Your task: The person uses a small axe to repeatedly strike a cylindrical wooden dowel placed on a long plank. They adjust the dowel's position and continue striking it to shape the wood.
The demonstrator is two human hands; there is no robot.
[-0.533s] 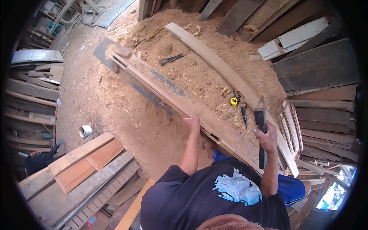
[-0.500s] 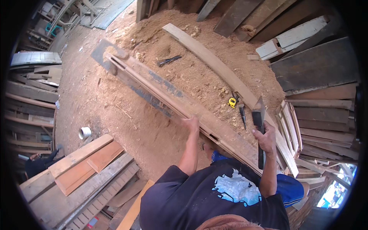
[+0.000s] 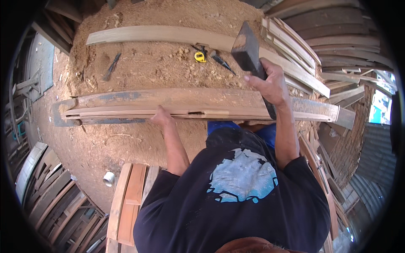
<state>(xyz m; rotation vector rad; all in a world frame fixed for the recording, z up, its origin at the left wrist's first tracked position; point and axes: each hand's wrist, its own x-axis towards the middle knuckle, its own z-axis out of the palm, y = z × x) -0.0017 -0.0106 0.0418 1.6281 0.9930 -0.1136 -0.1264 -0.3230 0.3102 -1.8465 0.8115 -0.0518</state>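
A long grooved wooden piece (image 3: 236,113) runs left to right in front of me, with a dark slot near its middle. It rests along a worn plank bench (image 3: 168,97). My left hand (image 3: 163,117) is closed over its near edge, left of the slot; the fingertips are partly hidden. In my right hand (image 3: 273,84) is a mallet with a dark handle and a blocky, worn head (image 3: 245,47). The head points up and away, above the bench. The handle's lower end overlaps the grooved piece in view; whether it touches cannot be told.
Beyond the bench, a pale board (image 3: 164,34) lies on sawdust. Nearer are a yellow tape measure (image 3: 200,57), a dark chisel-like tool (image 3: 222,62) and another slim dark tool (image 3: 112,66). Stacked boards (image 3: 130,189) and a white cup (image 3: 109,178) are at lower left.
The view has turned, so the bench and grooved piece now lie level across it. My right hand still holds the mallet, its head now showing more squarely. My left hand stays on the piece.
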